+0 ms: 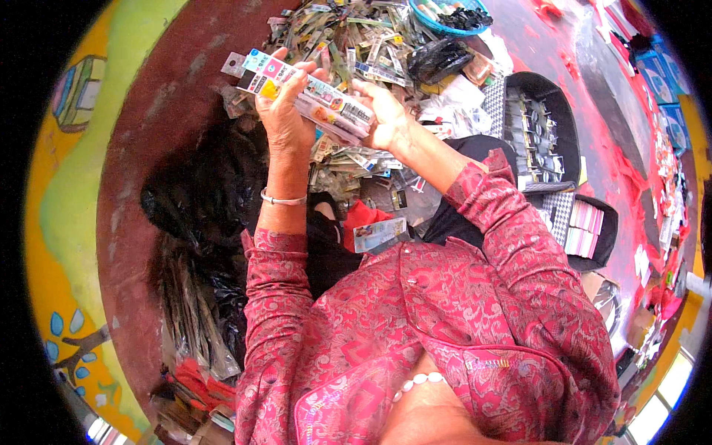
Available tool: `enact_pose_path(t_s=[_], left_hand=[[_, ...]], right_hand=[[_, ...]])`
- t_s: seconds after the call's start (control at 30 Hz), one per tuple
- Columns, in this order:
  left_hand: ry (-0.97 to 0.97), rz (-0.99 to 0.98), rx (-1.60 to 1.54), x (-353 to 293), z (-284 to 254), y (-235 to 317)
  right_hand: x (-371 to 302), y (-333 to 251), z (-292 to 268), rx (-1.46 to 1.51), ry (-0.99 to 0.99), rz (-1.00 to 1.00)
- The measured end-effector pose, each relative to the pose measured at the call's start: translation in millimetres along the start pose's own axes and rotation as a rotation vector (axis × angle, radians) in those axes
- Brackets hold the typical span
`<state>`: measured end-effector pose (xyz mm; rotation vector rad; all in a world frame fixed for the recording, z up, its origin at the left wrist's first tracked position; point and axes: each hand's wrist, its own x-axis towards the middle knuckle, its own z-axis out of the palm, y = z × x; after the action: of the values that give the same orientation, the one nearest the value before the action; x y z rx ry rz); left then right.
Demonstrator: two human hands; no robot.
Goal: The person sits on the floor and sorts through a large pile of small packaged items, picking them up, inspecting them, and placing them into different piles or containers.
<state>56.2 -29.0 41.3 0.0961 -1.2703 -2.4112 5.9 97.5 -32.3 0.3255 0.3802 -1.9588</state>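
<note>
A stack of slim clear plastic packets [331,106] with printed, coloured top cards lies slanted between my two hands. My left hand [285,122] closes round its upper left part, the thumb across the front. At the lower right end, my right hand [384,117] holds the packets' edge, its palm against them. The coloured cards, pink, blue, yellow and black, stick out past my left fingers. What is inside the packets is too small to tell. Beyond and below my hands spreads a large loose heap of similar slim packets [348,41].
A blue basket [457,31] holding black plastic and packets stands behind the heap. Beside it lies a black plastic bag [439,61]. To the right are a black case [567,122] of packets and a smaller black box [610,233] with pink-edged cards. Black plastic bags [204,189] lie left.
</note>
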Motion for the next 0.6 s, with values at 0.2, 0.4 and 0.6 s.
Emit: enact_pose_path(t_s=[0.2, 0.4, 0.6], left_hand=[[-0.017, -0.193, -0.011, 3, -22, -6], [-0.157, -0.263, 0.215, -11, 0, -18], [-0.18, -0.427, 0.408, -10, -6, -18]], right_hand=[[-34, -32, 33, -0.721, 0.18, -0.263], [-30, 6, 41, -0.952, -0.136, -0.227], [-27, 7, 25, -0.634, -0.077, -0.007]])
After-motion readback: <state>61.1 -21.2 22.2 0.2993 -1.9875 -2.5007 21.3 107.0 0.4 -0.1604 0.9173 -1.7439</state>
